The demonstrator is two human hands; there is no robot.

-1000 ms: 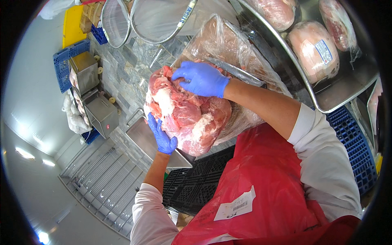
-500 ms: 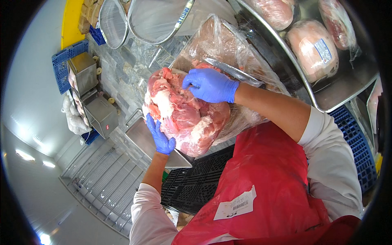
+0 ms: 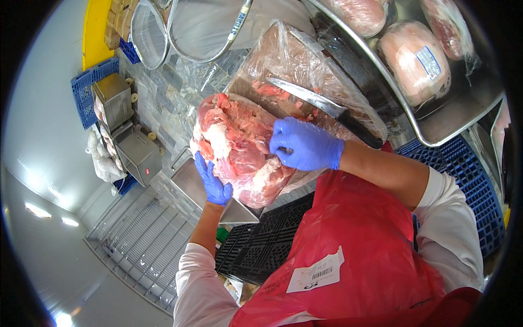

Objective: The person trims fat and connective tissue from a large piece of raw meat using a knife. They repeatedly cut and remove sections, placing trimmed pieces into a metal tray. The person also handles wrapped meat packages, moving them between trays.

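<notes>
A large piece of raw boneless-looking meat [image 3: 239, 150], red with white fat, lies at the near left end of a film-covered board [image 3: 332, 68]. My left hand [image 3: 214, 182], in a blue glove, rests against its left side with the fingers stretched out. At the meat's right edge is my gloved right hand [image 3: 308, 144], fingers curled and pressed together; whatever they pinch is hidden. Beyond that hand a knife [image 3: 313, 99] with a black handle lies untouched on the board. Small red meat scraps [image 3: 271, 91] sit beside its blade.
A steel tub [image 3: 417, 128] at the upper right holds several wrapped meat pieces. Below the board are a metal tray [image 3: 197, 182] and black crates [image 3: 261, 234]. Hoop-framed clear bags [image 3: 201, 32] stand at the far side; steel carts [image 3: 136, 155] stand at left.
My right hand has moved right, from over the middle of the meat to its right edge, uncovering scraps and more of the knife. The left hand stays against the meat.
</notes>
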